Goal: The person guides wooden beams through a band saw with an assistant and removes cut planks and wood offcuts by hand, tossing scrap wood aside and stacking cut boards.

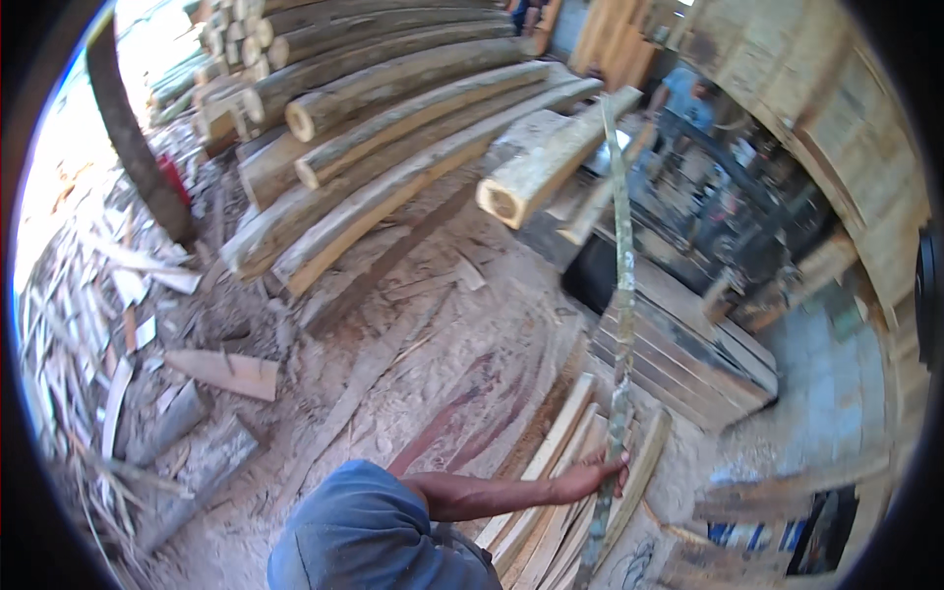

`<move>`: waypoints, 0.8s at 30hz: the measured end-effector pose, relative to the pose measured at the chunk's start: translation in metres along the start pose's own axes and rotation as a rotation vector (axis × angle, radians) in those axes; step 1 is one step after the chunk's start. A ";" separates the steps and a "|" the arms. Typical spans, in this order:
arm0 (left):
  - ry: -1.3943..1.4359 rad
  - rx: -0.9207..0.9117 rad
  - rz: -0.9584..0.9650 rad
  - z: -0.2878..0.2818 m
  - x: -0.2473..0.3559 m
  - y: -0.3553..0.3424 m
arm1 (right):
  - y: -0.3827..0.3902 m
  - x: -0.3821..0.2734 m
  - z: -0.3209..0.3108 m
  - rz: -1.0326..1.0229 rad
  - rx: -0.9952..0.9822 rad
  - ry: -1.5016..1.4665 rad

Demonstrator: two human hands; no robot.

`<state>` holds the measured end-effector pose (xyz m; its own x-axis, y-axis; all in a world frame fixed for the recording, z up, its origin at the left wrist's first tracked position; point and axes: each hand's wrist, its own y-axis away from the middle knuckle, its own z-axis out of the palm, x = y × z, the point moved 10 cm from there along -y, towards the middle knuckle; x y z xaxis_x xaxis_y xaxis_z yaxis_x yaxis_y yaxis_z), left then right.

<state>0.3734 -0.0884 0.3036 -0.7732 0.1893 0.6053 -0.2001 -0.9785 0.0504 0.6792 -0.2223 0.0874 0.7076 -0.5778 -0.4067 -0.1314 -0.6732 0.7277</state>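
My left hand (pixel 590 475), reaching across from a blue-sleeved shoulder (pixel 354 521) at the lower middle, is closed round a long, narrow strip of wood (pixel 621 295) with mottled greenish bark. The strip runs from the bottom edge up past the squared log (pixel 541 167) at the upper right. Beneath my hand and arm several pale sawn battens (pixel 531 497) lie lengthwise on the dusty ground. My right hand is not in view.
Stacked logs (pixel 374 108) fill the upper middle. Offcuts (pixel 128 324) litter the left beside a post (pixel 138 138). At right, a person (pixel 688 98) in blue stands by dark machinery (pixel 728 226), with a plank-sided box (pixel 678 364) below and a wooden wall (pixel 806 108).
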 end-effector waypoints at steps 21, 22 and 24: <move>-0.734 1.667 1.286 -0.159 0.369 0.298 | 0.274 -0.595 0.293 -1.374 -1.716 0.403; -0.726 1.605 1.088 -0.185 0.375 0.255 | 0.232 -0.604 0.296 -1.289 -1.640 0.432; -0.718 1.394 0.773 -0.236 0.380 0.153 | 0.111 -0.622 0.305 -1.283 -1.309 0.528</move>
<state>-0.0932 -0.1464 0.3544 0.0410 -0.0076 0.9991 0.9738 -0.2236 -0.0416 0.0133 -0.0783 0.2528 0.0809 0.2635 -0.9613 0.9221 0.3464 0.1725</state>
